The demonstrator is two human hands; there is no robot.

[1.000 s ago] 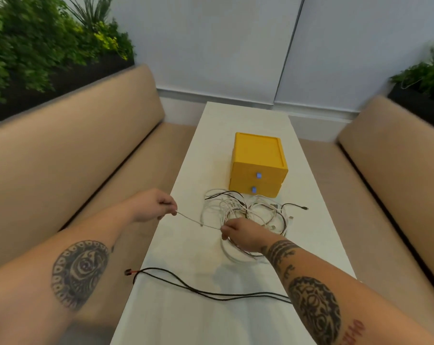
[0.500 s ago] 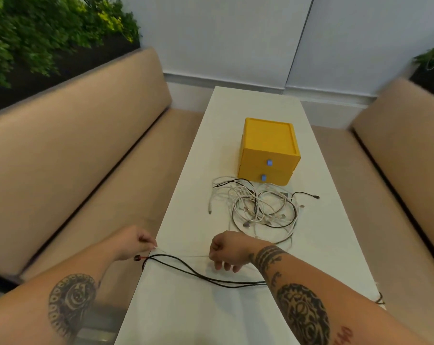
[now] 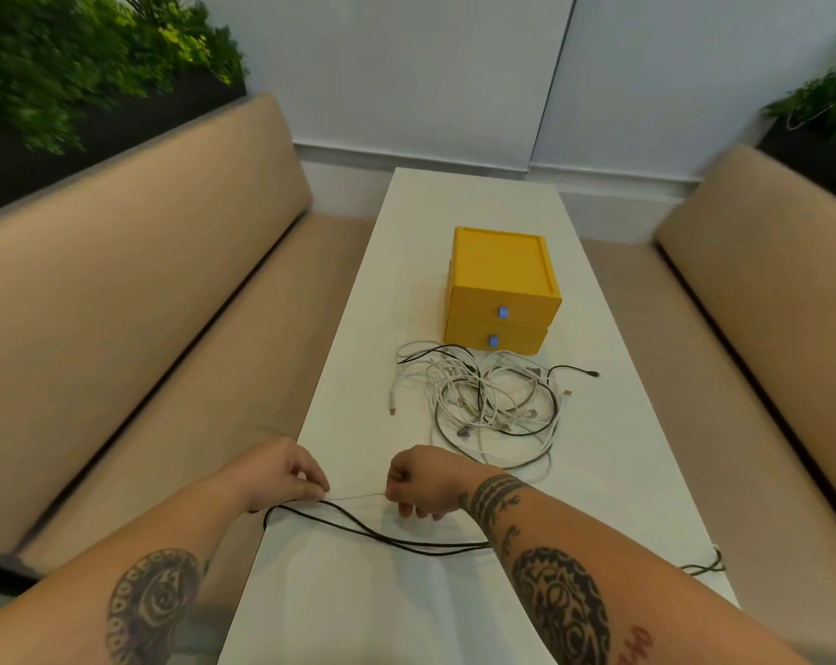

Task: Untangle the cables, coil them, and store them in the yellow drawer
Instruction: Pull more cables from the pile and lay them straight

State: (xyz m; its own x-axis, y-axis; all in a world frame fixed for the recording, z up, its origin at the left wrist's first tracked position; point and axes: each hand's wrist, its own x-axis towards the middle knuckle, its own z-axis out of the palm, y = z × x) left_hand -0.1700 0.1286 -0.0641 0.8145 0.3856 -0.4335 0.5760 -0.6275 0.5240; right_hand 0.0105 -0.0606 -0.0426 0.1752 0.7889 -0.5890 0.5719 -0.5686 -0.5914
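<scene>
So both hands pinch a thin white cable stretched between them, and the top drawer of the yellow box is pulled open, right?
Not quite. The head view shows the top drawer closed, not pulled out of the yellow box. The left hand and right hand do pinch the thin white cable stretched between them.

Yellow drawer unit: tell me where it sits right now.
In the head view, the yellow drawer unit stands on the white table, centre-right, just beyond the tangled cable pile, both drawers closed.
</scene>
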